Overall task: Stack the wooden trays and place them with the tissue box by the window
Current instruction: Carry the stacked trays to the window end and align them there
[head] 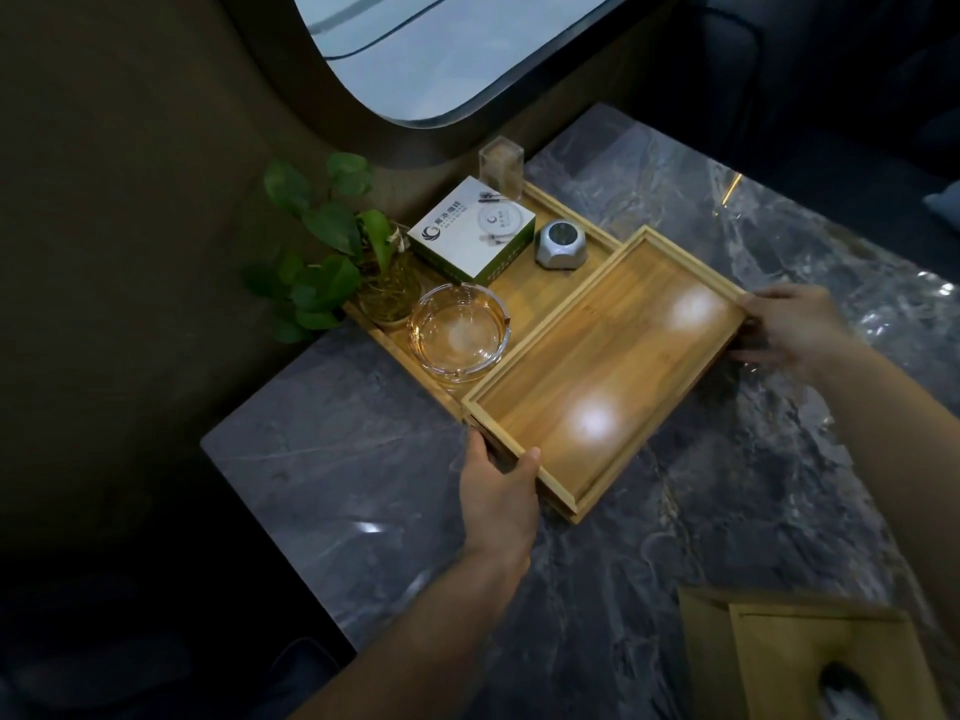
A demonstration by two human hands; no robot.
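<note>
An empty wooden tray (602,366) lies on top of at least one more tray, whose edge shows below its near corner, on the dark marble table (363,485). My left hand (501,491) grips the stack's near end, thumb on the rim. My right hand (784,324) holds the far end. The stack touches a longer wooden tray (540,288) set under the window (441,49). A wooden tissue box (810,662) stands at the table's near right corner, tissue showing in its slot.
The longer tray carries a glass ashtray (458,332), a white and green box (472,228), a small silver device (561,244), a clear toothpick holder (500,166) and a potted green plant (332,241). A dark wall lies to the left.
</note>
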